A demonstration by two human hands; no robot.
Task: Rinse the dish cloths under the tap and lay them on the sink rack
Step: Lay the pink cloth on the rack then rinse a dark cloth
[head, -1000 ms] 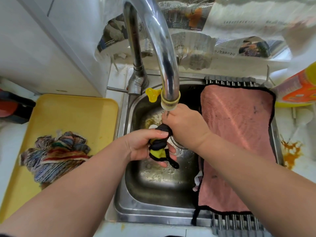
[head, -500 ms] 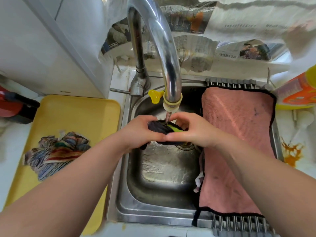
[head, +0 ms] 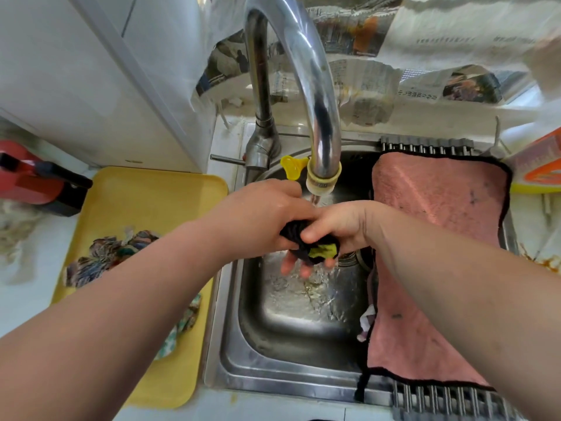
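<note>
A small black and yellow cloth (head: 315, 249) is bunched between both my hands under the running tap (head: 321, 138), above the steel sink (head: 291, 344). My left hand (head: 261, 214) grips its left end from above. My right hand (head: 337, 226) is closed over its right end, fingers curled under it. A pink dish cloth with black trim (head: 440, 214) lies flat on the sink rack (head: 425, 145) over the sink's right half. A multicoloured striped cloth (head: 109, 256) lies crumpled on the yellow tray (head: 151, 196) at the left.
A red and black object (head: 33, 177) lies behind the tray. An orange and yellow bottle (head: 540, 165) stands at the right edge. Newspaper (head: 409, 56) covers the wall behind the tap. A white cabinet (head: 91, 71) is at the upper left. Orange stains (head: 543, 261) mark the right counter.
My hands have turned on the black and yellow cloth, twisting it under the stream; the left hand moved over the top and the right hand's fingers now wrap beneath. The view shifted slightly.
</note>
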